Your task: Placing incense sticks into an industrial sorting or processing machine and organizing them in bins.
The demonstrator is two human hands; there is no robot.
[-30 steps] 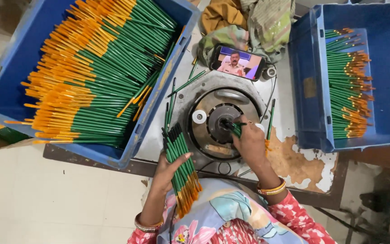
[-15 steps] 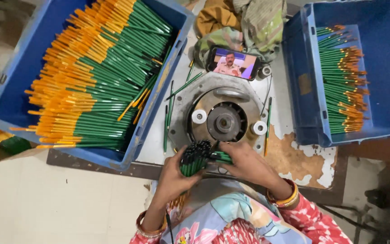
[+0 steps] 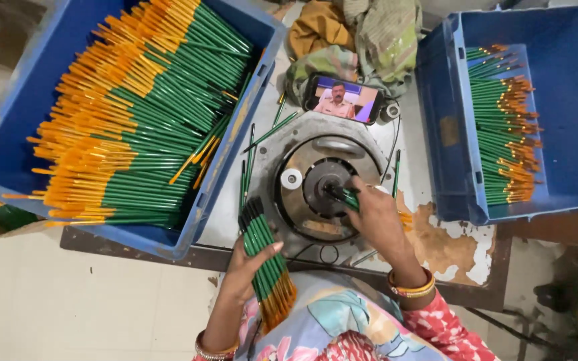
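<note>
My left hand [image 3: 245, 271] grips a bundle of green sticks with orange ends [image 3: 265, 257] held upright near the table's front edge. A single green stick [image 3: 346, 196] is pinched in my right hand [image 3: 376, 224], its tip pressed against the dark hub of a round metal machine [image 3: 316, 190] mounted on the table. Both wrists wear bangles.
A large blue crate [image 3: 232, 170] at the left is heaped with green and orange sticks [image 3: 135, 113]. A second blue crate [image 3: 446, 134] at the right holds a smaller stack [image 3: 503, 134]. A phone [image 3: 342, 98] with a lit screen leans against bunched cloth [image 3: 356, 33] behind the machine. Loose sticks lie beside the machine.
Half a second ago both hands were together at the bundle near the front edge. Now my right hand has moved forward with one stick to the machine's hub; the left keeps the bundle.
</note>
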